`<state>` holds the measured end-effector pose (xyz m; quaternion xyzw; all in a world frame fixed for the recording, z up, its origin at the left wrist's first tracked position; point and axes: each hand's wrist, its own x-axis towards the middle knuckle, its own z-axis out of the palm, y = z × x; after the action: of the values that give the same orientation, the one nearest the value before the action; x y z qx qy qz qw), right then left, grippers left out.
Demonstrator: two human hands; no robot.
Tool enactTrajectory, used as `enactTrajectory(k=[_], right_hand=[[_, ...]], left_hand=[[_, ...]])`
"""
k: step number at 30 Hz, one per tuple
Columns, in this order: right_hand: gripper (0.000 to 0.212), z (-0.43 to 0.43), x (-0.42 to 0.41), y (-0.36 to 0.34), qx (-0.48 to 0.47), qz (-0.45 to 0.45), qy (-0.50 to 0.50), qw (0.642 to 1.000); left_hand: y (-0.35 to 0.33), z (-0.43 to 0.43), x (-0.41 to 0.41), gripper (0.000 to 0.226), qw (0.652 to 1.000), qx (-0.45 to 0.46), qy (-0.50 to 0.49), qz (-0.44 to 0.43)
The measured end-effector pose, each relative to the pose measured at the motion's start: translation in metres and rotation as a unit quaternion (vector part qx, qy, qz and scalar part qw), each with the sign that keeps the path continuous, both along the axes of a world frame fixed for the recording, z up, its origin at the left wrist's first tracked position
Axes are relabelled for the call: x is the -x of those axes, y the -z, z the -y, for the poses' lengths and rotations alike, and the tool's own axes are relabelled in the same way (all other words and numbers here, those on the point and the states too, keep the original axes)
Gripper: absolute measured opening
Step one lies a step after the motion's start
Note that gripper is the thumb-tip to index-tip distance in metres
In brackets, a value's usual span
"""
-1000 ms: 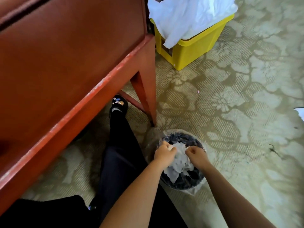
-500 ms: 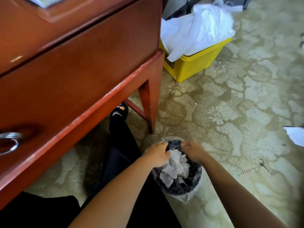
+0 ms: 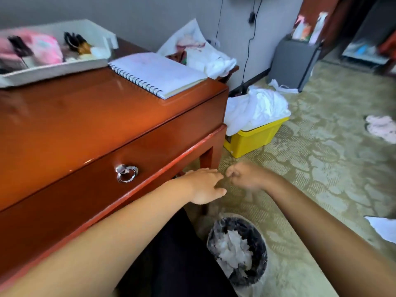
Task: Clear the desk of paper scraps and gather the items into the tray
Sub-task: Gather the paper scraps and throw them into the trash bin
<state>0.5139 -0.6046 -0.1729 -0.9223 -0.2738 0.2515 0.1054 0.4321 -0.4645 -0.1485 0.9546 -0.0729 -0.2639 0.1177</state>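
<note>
Both arms stretch forward, forearms roughly level, and the hands meet in the air just off the bench (image 3: pixel 85 116) corner. The left hand (image 3: pixel 203 186) lies palm down, fingers straight and loose, released, holding nothing. The right hand (image 3: pixel 246 176), blurred, is clenched into a loose fist with its knuckles toward the left fingertips; nothing shows inside it. Below them on the carpet stands the waste bin (image 3: pixel 257 237), and the white paper scraps (image 3: pixel 233 251) sit piled inside it. Up on the bench, the white tray (image 3: pixel 53 70) holds pink and dark items at the far left, too blurred to identify. A spiral notebook (image 3: pixel 158 73) lies just beside it.
</note>
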Motion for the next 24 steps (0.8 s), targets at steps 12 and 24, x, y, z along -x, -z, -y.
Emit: enactTrajectory(k=[12, 24], right_hand=[[0.025, -0.088, 0.068, -0.16, -0.069, 0.165, -0.124, 0.976], [0.023, -0.247, 0.17, -0.188, -0.155, 0.172, -0.295, 0.927]], left_hand=[[-0.144, -0.085, 0.105, 0.058, 0.985, -0.057, -0.06, 0.15], [-0.169, -0.201, 0.242, 0.061, 0.929, -0.156, -0.294, 0.162]])
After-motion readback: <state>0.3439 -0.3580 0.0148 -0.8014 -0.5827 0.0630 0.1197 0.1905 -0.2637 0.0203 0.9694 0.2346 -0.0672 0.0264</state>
